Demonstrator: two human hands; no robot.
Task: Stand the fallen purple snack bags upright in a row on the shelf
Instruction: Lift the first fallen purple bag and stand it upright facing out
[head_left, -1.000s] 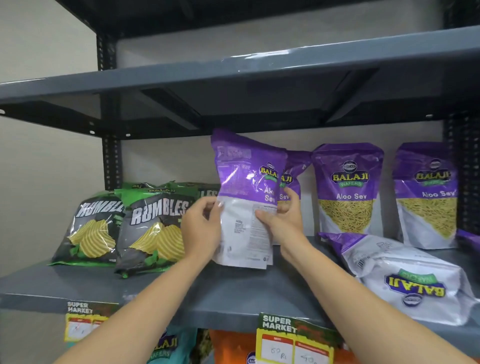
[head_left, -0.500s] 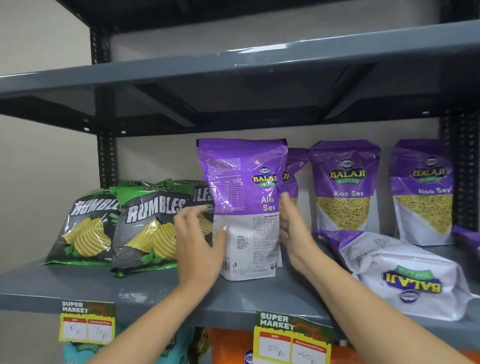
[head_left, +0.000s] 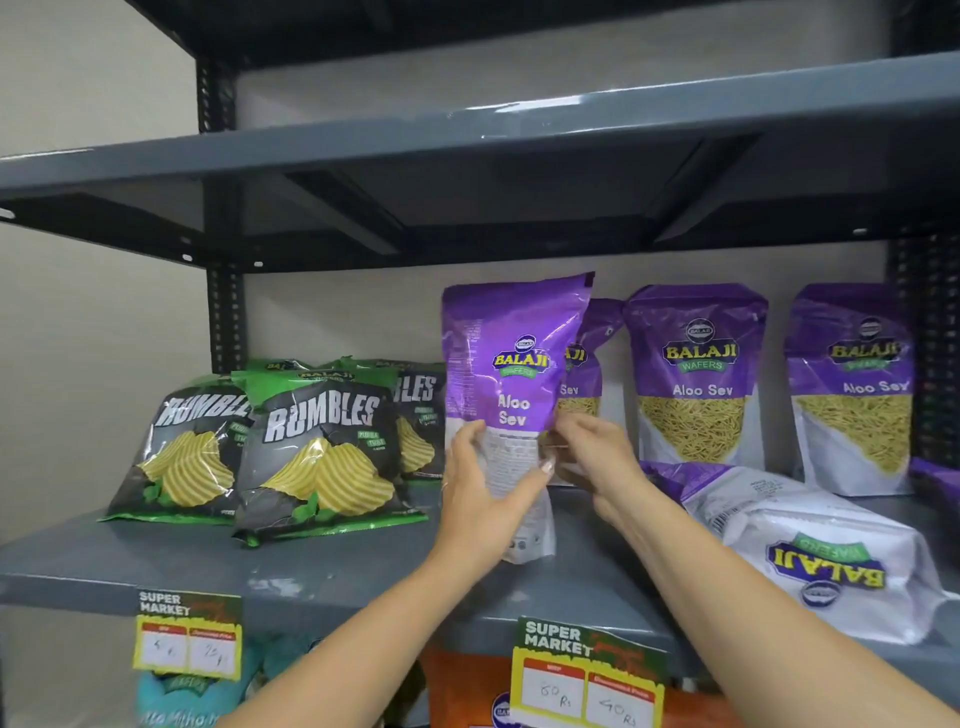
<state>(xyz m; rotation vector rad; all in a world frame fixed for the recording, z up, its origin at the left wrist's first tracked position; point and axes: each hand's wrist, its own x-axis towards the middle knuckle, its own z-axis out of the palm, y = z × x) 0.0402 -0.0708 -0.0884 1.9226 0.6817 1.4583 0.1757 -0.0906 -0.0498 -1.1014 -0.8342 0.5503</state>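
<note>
A purple and white Balaji Aloo Sev bag (head_left: 511, 374) stands upright near the middle of the grey shelf (head_left: 322, 577). My left hand (head_left: 480, 499) wraps its lower front. My right hand (head_left: 597, 457) touches its right edge with fingers spread. Behind it a second purple bag (head_left: 587, 364) stands partly hidden. Two more purple bags (head_left: 696, 374) (head_left: 852, 389) stand upright to the right. A fallen purple bag (head_left: 810, 545) lies flat on the shelf at the front right, logo upside down.
Several green and black Rumbles chip bags (head_left: 317, 452) lean on the shelf's left half. An upper shelf (head_left: 467, 140) hangs overhead. Price tags (head_left: 587, 675) hang from the front edge. A dark upright post (head_left: 223, 312) stands at the back left.
The held bag has been turned from tilted to upright and set down on the shelf. My left hand moved onto its front; my right hand slid to its right edge.
</note>
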